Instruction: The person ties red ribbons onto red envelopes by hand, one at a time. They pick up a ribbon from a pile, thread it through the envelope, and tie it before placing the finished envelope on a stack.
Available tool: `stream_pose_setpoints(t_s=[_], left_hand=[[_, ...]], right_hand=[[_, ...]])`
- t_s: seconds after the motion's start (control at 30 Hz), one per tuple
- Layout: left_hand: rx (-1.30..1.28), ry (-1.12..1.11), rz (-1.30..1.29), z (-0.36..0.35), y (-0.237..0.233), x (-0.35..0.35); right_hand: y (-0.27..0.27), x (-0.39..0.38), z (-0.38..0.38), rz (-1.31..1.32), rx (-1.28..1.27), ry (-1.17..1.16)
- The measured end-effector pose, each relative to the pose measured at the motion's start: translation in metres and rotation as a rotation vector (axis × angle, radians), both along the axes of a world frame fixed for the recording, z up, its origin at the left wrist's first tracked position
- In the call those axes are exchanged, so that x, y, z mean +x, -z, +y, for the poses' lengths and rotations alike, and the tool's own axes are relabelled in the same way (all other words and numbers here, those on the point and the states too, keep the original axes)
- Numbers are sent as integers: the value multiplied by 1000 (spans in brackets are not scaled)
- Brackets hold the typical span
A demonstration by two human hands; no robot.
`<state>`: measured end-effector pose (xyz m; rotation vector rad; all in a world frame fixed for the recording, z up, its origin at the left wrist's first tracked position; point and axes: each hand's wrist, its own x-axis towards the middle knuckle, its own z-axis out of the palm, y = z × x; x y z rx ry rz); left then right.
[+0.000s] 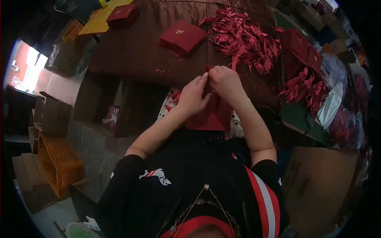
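Red pouches or cards (209,117) lie on my lap at the table's front edge, below my hands. My left hand (192,95) rests at their upper part, fingers pointing up and thumb apart. Close beside its fingertips, my right hand (225,82) is curled in a pinch at the top of the red piece; what lies between its fingers is hidden. Farther up on the brown cloth (131,51) sits a stack of red pouches with a gold emblem (182,37). A large heap of red ribbon strips (248,39) lies to its right.
More red pouches (300,49) and ribbons (305,89) lie at the right near clear plastic (335,99). Another red stack (122,15) is at the upper left. An orange crate (59,162) stands at the left, a cardboard box (319,186) at the lower right.
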<state>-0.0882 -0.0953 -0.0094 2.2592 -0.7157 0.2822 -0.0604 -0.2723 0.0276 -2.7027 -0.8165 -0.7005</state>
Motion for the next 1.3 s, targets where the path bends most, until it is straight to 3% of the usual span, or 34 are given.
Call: stream_pose_setpoints(t_s=[0.03, 0.1, 0.13, 0.2, 0.23, 0.27, 0.4, 0.53, 0.67, 0.8, 0.93, 1.03, 1.13, 1.23, 1.3], left_hand=[[2, 5, 1, 2, 3, 5], [-290, 163, 155, 11, 2, 23], [-318, 157, 257, 15, -5, 27], [-321, 129, 295, 15, -5, 39], [-321, 100, 338, 16, -3, 43], [-267, 30, 202, 12, -1, 43], [-226, 26, 175, 8, 7, 55], [-21, 1, -91, -1, 12, 63], [250, 17, -246, 1, 9, 73], [339, -26, -202, 13, -1, 69], [217, -170, -217, 62, 7, 73], [246, -322, -67, 89, -1, 73], [139, -325, -195, 72, -5, 57], [134, -62, -368, 35, -30, 32], [211, 150, -310, 13, -17, 26]], right_hand=[[-3, 2, -2, 16, 57, -24], [-5, 2, -5, 34, 156, 5], [-5, 0, -5, 32, 155, 5], [-2, -6, -8, 184, 493, 65], [4, -7, -8, 196, 522, 103], [11, -7, -8, 200, 523, 99], [31, 0, -12, 269, 653, 98], [46, 1, -15, 263, 763, 77], [54, 0, -15, 177, 690, 115], [56, 3, -21, 225, 714, 125], [55, 3, -19, 173, 639, 153], [52, 4, -18, 257, 643, 178], [55, 6, -18, 241, 677, 123], [50, 7, -23, 188, 851, 43], [46, 7, -28, 66, 957, 15]])
